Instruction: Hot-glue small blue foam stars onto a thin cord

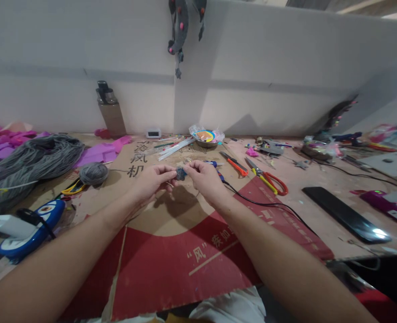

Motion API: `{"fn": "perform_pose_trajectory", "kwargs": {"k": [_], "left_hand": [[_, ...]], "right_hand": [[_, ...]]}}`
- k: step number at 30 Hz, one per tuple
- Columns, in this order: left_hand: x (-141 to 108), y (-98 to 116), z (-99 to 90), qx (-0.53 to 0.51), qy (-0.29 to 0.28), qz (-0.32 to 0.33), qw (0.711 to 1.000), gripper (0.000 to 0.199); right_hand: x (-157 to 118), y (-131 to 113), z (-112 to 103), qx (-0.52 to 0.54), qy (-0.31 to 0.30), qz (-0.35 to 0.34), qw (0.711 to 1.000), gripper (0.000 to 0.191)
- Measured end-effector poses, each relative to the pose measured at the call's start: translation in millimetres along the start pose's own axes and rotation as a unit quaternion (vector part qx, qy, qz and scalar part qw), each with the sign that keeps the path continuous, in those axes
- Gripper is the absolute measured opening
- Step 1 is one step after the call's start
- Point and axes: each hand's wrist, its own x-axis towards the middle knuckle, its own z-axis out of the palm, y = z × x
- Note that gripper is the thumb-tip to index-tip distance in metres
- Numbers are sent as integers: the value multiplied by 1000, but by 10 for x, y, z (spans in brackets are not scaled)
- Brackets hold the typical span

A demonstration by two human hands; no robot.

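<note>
The left hand (pixel 158 178) and right hand (pixel 203 178) pinch a small dark-gray piece (pixel 181 174) (lumpy-edged, its finer detail unclear).

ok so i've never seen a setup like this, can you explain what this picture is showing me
There's no machine here, just a person's two bare hands. The single picture is taken from the person's own head, looking forward and down, so both forearms reach in from the bottom.

The left hand and right hand pinch a small gray piece between their fingertips; its details are too small to make out.

Below them a red and brown cardboard sheet lies on the table. To the left are a gray yarn ball and a big bundle of gray yarn. To the right are scissors with red and yellow handles and a flat black device. Behind the hands is a bowl with plastic packets in it.
</note>
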Motion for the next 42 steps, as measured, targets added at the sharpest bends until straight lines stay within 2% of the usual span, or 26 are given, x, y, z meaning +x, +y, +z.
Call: {"fn": "perform_pose_trajectory", "kwargs": {"k": [3,8,14,21,28,34,39,42], "left_hand": [[-6,27,-21,-7,-12,-12,1000,14],[-32,76,-5,-83,-20,-21,996,18],[-12,31,9,-17,14,-27,999,14],[16,25,-43,33,0,-21,999,14],[10,4,-25,24,11,-10,1000,18],[16,34,-37,17,12,-34,999,17],[21,79,-137,-21,-48,-106,993,14],[33,77,-203,-27,-68,-108,992,14]], "right_hand": [[-22,-27,2,-4,-2,7,1000,24],[-63,-65,19,-32,8,2,999,24],[-70,-26,65,-32,-16,-8,999,22],[-69,-39,52,-21,-50,3,999,23],[-40,14,54,-22,-29,6,999,23],[-29,21,38,132,-101,77,983,24],[-1,6,-15,225,-206,111,946,33],[6,19,-20,240,-228,116,936,35]]}}
